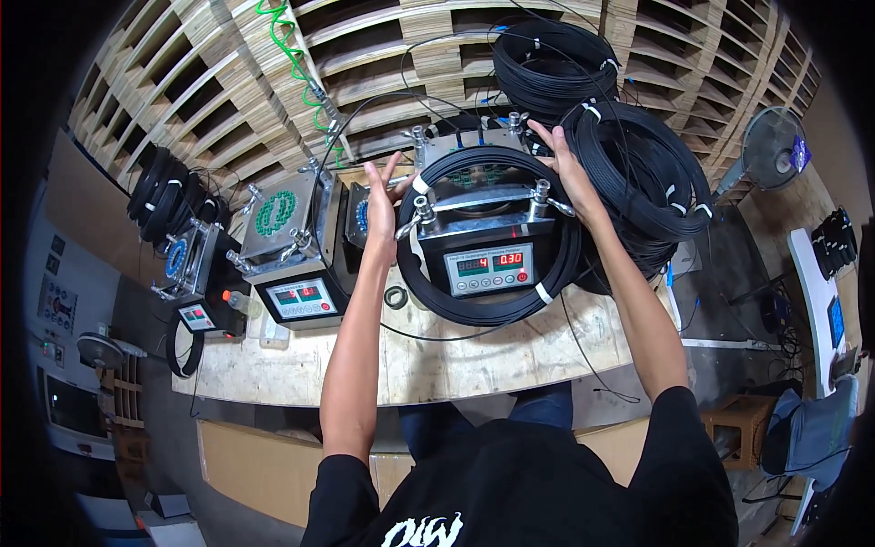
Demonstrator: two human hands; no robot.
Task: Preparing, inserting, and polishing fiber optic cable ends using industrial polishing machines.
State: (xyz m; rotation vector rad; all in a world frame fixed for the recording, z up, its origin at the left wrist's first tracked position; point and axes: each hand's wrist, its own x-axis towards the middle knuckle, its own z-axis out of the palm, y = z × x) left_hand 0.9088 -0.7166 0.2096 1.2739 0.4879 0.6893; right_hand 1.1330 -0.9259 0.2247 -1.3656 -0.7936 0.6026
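Around the machine (488,237) — cable coil (556,273), flat.

Workshop, stacked pallets (228,82), benchtop press machines (483,237), cable coils (638,173)

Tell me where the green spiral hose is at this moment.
In the head view, the green spiral hose hangs at the upper left, in front of the wooden pallets, above the machine with green rings, left of both hands.
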